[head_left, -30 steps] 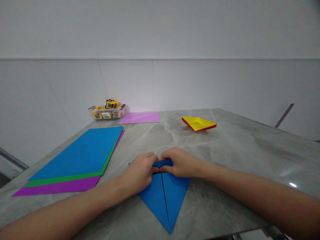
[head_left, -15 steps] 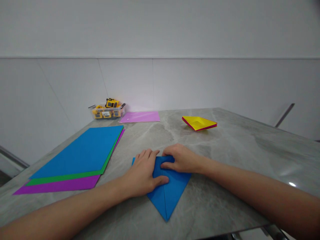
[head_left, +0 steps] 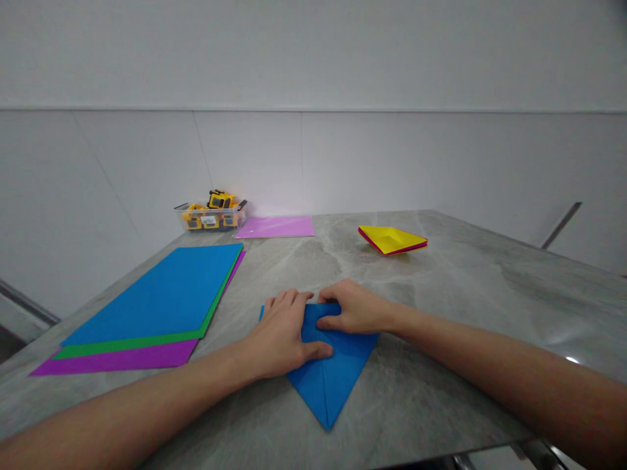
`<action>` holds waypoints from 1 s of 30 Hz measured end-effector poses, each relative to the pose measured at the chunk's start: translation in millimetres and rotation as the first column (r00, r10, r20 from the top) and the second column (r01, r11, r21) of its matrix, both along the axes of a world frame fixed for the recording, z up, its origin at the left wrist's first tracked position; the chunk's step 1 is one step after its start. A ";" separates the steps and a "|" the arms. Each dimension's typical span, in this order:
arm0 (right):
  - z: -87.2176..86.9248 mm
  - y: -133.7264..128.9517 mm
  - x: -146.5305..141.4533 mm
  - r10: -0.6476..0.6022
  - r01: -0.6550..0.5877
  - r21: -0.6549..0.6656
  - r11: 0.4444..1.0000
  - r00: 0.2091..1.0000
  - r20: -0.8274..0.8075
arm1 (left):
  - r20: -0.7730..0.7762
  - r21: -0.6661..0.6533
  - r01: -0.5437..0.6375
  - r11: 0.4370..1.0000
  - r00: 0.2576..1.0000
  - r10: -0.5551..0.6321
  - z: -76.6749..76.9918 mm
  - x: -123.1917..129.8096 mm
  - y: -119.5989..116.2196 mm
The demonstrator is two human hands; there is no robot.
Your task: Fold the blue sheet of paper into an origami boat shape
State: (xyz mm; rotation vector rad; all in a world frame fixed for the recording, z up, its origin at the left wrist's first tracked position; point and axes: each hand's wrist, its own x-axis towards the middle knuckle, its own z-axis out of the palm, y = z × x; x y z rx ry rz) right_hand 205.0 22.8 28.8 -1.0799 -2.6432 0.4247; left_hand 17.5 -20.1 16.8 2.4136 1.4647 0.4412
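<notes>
one folded blue paper, laid on the near part of the grey marbled desk; pressed flat under the left hand, fingers extended, thumb spread; its far edge pinched between thumb and fingers of the right hand. stacked at left: blue, green and purple sheets. placed beyond: yellow-and-red folded paper, pink sheet, clear plastic box filled with yellow toy vehicles.

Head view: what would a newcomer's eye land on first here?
Probably the folded blue paper at near centre, its point toward the wearer, with the left hand spread over its left side and the right hand pinching its far edge. Next might come the bright yellow folded paper, red-edged, farther back on the right. The layered blue, green and purple sheets at left also stand out.
</notes>
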 end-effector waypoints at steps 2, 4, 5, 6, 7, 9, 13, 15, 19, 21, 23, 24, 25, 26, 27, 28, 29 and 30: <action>4.6 0.0 -0.1 0.006 -0.005 -0.065 0.998 1.000 0.014 | 0.010 0.015 0.018 1.000 1.000 -0.019 0.5 1.5 -2.3; 10.1 -0.5 0.5 0.018 -0.011 -0.154 0.988 0.999 0.044 | 0.028 0.027 0.057 0.998 0.998 -0.057 1.3 3.9 -5.9; 12.8 -0.9 1.0 0.031 -0.018 -0.201 0.979 0.998 0.062 | 0.038 0.031 0.078 0.996 0.996 -0.079 1.8 5.2 -7.8; 15.2 -1.3 1.5 0.044 -0.024 -0.243 0.970 0.996 0.078 | 0.048 0.033 0.098 0.995 0.994 -0.099 2.1 6.4 -9.4; 17.2 -1.8 2.0 0.054 -0.027 -0.274 0.961 0.994 0.092 | 0.057 0.033 0.113 0.993 0.992 -0.115 2.3 7.4 -10.8; 20.2 -2.8 2.3 0.070 -0.030 -0.317 0.948 0.991 0.117 | 0.072 0.031 0.128 0.991 0.989 -0.130 2.4 8.5 -12.4; 23.0 -6.1 1.2 0.118 -0.072 -0.292 0.954 0.983 0.143 | 0.097 0.024 0.145 0.989 0.984 -0.147 1.7 8.3 -12.2; 23.6 -7.9 0.8 0.154 -0.117 -0.225 0.967 0.976 0.154 | 0.100 0.015 0.152 0.988 0.983 -0.153 1.4 8.0 -11.8; 22.9 -6.5 2.2 0.177 -0.143 -0.224 0.964 0.974 0.141 | 0.103 0.007 0.158 0.987 0.982 -0.158 1.0 8.3 -11.1; 21.7 -2.7 4.1 0.183 -0.144 -0.302 0.942 0.977 0.106 | 0.101 0.013 0.164 0.986 0.981 -0.164 0.6 8.2 -11.0; 20.4 1.8 6.1 0.197 -0.158 -0.378 0.912 0.978 0.067 | 0.093 0.016 0.167 0.986 0.981 -0.168 0.2 7.8 -11.1; 19.9 3.6 6.9 0.203 -0.164 -0.405 0.899 0.978 0.054 | 0.090 0.017 0.166 0.986 0.982 -0.166 0.0 7.6 -11.2; 19.6 4.7 7.3 0.207 -0.168 -0.423 0.891 0.977 0.049 | 0.086 0.017 0.165 0.986 0.982 -0.166 -0.1 7.4 -11.4; 19.6 5.0 7.3 0.205 -0.163 -0.429 0.888 0.977 0.052 | 0.083 0.018 0.166 0.986 0.983 -0.167 -0.1 7.4 -11.6; 20.0 4.3 6.8 0.198 -0.154 -0.423 0.893 0.978 0.062 | 0.080 0.018 0.165 0.986 0.983 -0.166 0.0 7.4 -11.9; 20.6 2.6 5.9 0.190 -0.142 -0.402 0.905 0.979 0.081 | 0.078 0.018 0.165 0.986 0.983 -0.166 0.3 7.6 -12.2; 21.5 -0.1 4.6 0.177 -0.126 -0.364 0.923 0.978 0.109 | 0.076 0.018 0.163 0.986 0.984 -0.164 0.6 7.9 -12.5; 22.6 -3.4 3.1 0.161 -0.110 -0.312 0.944 0.976 0.144 | 0.073 0.015 0.161 0.987 0.984 -0.162 1.1 8.1 -12.7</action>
